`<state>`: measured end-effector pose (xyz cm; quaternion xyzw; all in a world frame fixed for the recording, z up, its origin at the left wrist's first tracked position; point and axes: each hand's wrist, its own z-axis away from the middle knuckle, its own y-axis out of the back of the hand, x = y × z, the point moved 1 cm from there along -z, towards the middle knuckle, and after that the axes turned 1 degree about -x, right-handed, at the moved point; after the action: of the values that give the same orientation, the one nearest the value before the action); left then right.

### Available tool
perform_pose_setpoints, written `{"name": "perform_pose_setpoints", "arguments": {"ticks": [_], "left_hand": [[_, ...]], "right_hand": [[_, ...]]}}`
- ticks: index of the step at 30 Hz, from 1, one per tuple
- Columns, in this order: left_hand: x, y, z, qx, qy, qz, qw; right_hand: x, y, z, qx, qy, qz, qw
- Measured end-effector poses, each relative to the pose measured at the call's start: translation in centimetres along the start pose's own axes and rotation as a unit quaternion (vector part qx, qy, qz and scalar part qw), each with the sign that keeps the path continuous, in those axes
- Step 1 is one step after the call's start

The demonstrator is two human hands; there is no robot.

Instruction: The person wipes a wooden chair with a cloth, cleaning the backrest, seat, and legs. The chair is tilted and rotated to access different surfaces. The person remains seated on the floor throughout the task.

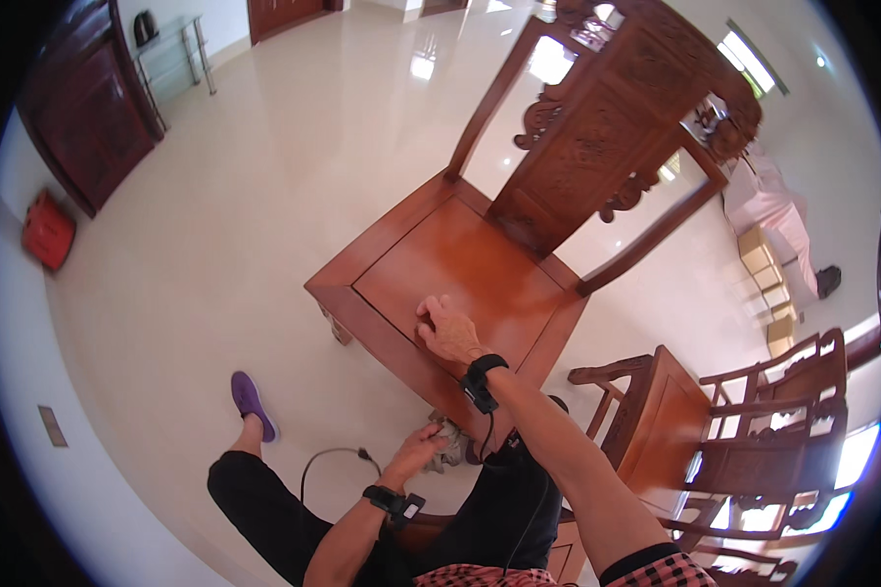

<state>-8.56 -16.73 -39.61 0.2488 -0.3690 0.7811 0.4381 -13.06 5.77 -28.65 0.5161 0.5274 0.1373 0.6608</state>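
A carved reddish-brown wooden chair [477,253] stands before me, its seat towards me and its tall carved backrest [595,139] on the far side. My right hand [449,332] rests on the seat near the front edge, fingers loosely curled and thumb apart, with nothing visible in it. Lower down, beside the chair's front corner, my left hand [413,453] grips a crumpled greyish cloth [448,449]. Part of that cloth is hidden by the fingers and the seat edge. Both wrists wear black straps with small devices.
More wooden chairs [664,418] stand at the right. A loose black cable [323,458] curves near my left arm. My purple shoe [253,403] is on the pale tiled floor [191,293]. At left are a red container [49,231], a dark wooden door [92,125] and a glass stand [172,62].
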Motion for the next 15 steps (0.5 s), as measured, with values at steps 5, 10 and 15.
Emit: {"name": "perform_pose_setpoints", "arguments": {"ticks": [5,10,15], "left_hand": [[7.1,1.7,4.7,-0.030,-0.026,-0.114,0.993],[10.4,2.5,7.0,0.031,-0.036,-0.151,0.987],[10.6,0.2,8.2,0.096,-0.168,0.024,0.981]], "right_hand": [[1.0,0.5,4.2,-0.017,0.038,-0.119,0.992],[0.6,2.0,10.4,-0.024,-0.079,-0.146,0.986],[-4.4,3.8,15.1,-0.030,-0.140,-0.265,0.954]]}}
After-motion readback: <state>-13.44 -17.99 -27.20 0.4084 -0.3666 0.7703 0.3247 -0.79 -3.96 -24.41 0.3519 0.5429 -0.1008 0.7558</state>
